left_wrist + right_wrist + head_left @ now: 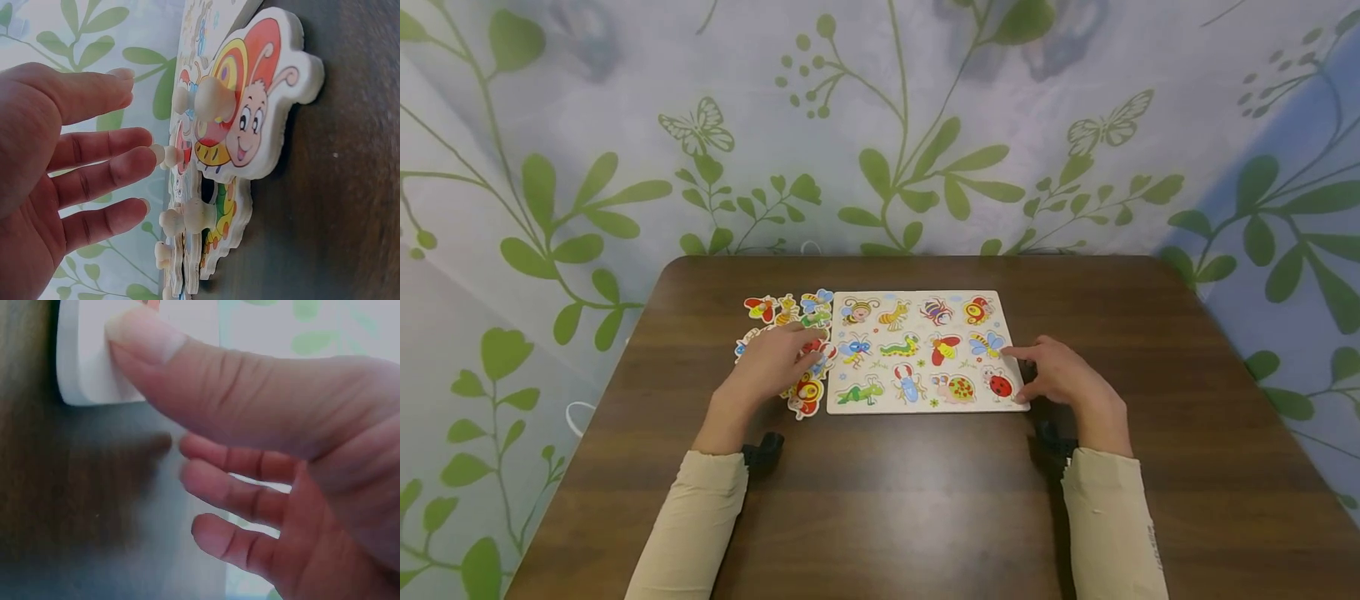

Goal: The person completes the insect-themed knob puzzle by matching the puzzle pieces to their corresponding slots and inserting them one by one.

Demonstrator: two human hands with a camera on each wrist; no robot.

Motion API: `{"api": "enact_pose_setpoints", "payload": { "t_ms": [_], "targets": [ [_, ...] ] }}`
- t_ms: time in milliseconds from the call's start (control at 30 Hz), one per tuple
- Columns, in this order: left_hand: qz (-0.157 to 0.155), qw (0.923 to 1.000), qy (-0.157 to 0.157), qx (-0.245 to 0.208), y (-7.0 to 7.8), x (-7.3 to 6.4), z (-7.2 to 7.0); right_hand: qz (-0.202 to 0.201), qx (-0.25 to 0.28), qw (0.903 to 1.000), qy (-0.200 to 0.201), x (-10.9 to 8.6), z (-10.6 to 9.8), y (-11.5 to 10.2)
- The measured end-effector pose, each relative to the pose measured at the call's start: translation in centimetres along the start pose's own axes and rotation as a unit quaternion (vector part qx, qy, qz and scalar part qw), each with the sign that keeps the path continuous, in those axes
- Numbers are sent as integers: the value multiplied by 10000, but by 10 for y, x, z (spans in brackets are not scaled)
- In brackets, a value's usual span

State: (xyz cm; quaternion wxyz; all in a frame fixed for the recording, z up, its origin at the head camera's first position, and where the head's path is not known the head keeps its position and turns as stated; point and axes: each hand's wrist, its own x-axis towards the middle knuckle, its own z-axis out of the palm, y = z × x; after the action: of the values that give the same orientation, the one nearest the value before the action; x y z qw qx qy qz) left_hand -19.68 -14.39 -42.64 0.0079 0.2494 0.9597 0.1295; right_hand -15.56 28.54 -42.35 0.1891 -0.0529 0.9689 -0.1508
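Note:
A flat puzzle board (pixel 883 367) printed with colorful insects lies on the table. My left hand (pixel 767 362) hovers over a heap of loose insect puzzle pieces (pixel 761 309) at the board's left. In the left wrist view its fingers extend loosely, a fingertip close to a wooden knob (pixel 169 155); whether they touch is unclear. A butterfly piece (pixel 259 122) with a round knob lies at the heap's near side. My right hand (pixel 1063 375) rests at the board's right edge. Its thumb (pixel 206 381) presses on the board's corner (pixel 94 362), with the other fingers apart from one another.
The brown wooden table (pixel 910 517) runs back to a curtain (pixel 880 125) with a green leaf and butterfly pattern. Dark wrist straps with camera mounts sit under both wrists. A white loop of cord (pixel 576 417) hangs beyond the table's left edge.

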Motion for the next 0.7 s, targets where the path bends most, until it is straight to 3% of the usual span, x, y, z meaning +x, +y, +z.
{"api": "enact_pose_setpoints", "payload": {
  "t_ms": [267,500,700],
  "targets": [
    [-85,9999,-87,-16,-1,-1,-1,-67,773,9966,-266,7,3,14],
    [-128,9997,-155,-126,-3,2,0,-190,741,9961,-441,7,1,19],
    [-163,9994,-249,-175,-7,4,1,-383,1008,9922,-623,5,0,21]
  ]
}}
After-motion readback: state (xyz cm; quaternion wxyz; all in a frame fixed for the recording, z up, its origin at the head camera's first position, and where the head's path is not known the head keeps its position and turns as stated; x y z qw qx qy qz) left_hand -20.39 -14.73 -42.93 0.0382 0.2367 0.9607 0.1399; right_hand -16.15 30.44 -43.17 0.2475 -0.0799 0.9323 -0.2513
